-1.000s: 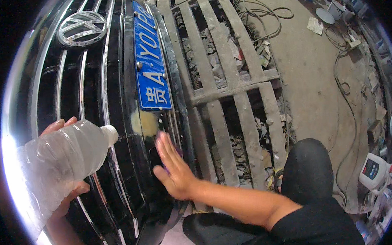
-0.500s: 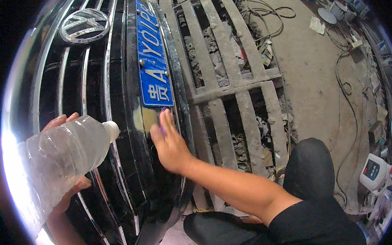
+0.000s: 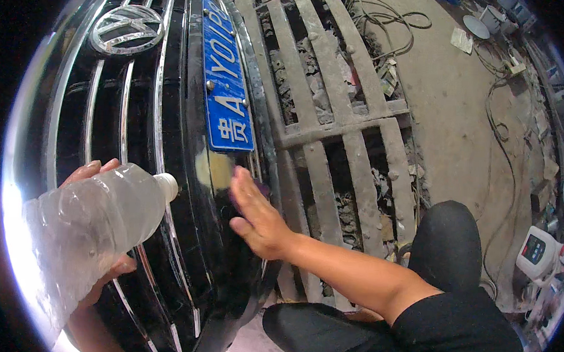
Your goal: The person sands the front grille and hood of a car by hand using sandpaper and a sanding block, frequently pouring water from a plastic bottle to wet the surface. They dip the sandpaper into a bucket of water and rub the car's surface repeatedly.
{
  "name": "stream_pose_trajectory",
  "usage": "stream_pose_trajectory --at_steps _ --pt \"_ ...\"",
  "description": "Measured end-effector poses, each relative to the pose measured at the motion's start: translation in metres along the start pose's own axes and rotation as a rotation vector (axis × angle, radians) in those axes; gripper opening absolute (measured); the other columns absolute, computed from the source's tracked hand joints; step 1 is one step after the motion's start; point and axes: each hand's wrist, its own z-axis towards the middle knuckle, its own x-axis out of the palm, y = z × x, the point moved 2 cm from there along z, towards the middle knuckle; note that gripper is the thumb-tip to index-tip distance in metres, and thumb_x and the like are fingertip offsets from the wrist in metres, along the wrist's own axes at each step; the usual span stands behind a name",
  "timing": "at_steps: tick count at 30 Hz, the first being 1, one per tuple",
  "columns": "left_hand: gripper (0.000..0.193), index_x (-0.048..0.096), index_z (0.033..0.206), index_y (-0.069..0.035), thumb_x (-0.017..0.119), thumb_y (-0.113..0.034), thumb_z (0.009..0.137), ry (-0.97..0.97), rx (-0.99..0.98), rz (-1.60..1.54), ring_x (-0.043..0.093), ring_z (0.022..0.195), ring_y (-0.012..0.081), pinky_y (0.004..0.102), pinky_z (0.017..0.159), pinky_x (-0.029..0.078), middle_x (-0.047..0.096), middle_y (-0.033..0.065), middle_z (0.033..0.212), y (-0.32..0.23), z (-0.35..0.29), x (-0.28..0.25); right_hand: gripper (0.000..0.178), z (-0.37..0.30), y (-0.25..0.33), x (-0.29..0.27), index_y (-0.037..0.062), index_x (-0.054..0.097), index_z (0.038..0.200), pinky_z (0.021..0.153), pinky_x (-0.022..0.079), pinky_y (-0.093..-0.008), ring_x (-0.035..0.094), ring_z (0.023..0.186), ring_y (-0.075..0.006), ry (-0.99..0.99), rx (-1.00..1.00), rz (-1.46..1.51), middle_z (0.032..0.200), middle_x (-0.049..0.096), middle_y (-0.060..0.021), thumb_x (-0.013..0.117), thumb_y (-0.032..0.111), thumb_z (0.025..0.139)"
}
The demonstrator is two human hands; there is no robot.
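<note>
My left hand (image 3: 123, 266) is wrapped round a clear plastic water bottle (image 3: 97, 221) with a white cap, tilted so that the cap points at the car's front. My right hand (image 3: 255, 216) lies with fingers stretched against the black bumper (image 3: 207, 235), below a pale yellowish patch (image 3: 213, 169). Under its fingers a purple piece of what looks like sandpaper (image 3: 264, 189) peeks out; most of it is hidden. The blue licence plate (image 3: 226, 79) is mounted just above that patch. Chrome strips (image 3: 159, 101) run along the black grille on the left.
Beside the bumper lies a dirty slatted grating (image 3: 357, 179) with debris in its gaps. A black cable (image 3: 402, 24) coils on the concrete floor beyond. At the right stand a white container (image 3: 540, 253) and scattered clutter. My bent knee (image 3: 446, 240) is near the grating.
My right hand has slid down the bumper, away from the plate, uncovering more of the pale patch. The bottle stays in my left hand, and the view has shifted slightly.
</note>
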Motion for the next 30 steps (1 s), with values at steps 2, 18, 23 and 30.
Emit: stream_pose_trajectory --at_steps 2,18,23,30 --pt "0.119 0.038 0.140 -0.002 0.090 -0.058 0.049 0.011 0.017 -0.026 0.050 0.126 0.0294 0.0458 0.105 0.042 0.049 0.0171 0.139 -0.001 0.004 0.004 0.067 0.025 0.008 -0.012 0.0018 0.016 0.153 0.120 0.011 -0.0449 0.010 0.148 -0.0364 -0.004 -0.097 -0.078 0.159 0.012 -0.0222 0.045 0.033 0.100" --pt "0.116 0.038 0.141 -0.001 0.092 -0.048 0.049 0.003 0.033 -0.095 0.051 0.126 0.0277 0.0440 0.105 0.043 0.051 0.0145 0.139 0.001 0.004 0.005 0.074 0.045 0.022 -0.018 0.0006 0.019 0.151 0.118 0.019 -0.0477 0.015 0.146 -0.0401 0.056 -0.256 -0.307 0.158 0.015 -0.0242 0.053 0.034 0.095" --pt "0.116 0.038 0.141 -0.001 0.092 -0.050 0.051 0.049 0.014 -0.027 0.049 0.128 0.0285 0.0437 0.106 0.042 0.050 0.0155 0.139 0.002 0.001 -0.004 0.071 0.003 0.072 0.000 -0.0076 0.023 0.146 0.116 0.021 -0.0507 0.020 0.143 -0.0452 0.033 -0.103 -0.215 0.152 0.019 -0.0336 0.052 0.033 0.095" --pt "0.116 0.037 0.141 -0.001 0.092 -0.050 0.050 0.001 0.003 -0.076 0.048 0.128 0.0287 0.0444 0.106 0.042 0.049 0.0159 0.140 0.001 -0.005 -0.009 0.072 0.009 0.076 0.006 -0.0144 0.026 0.142 0.116 0.021 -0.0514 0.025 0.140 -0.0491 0.055 -0.076 -0.238 0.148 0.024 -0.0375 0.054 0.032 0.094"
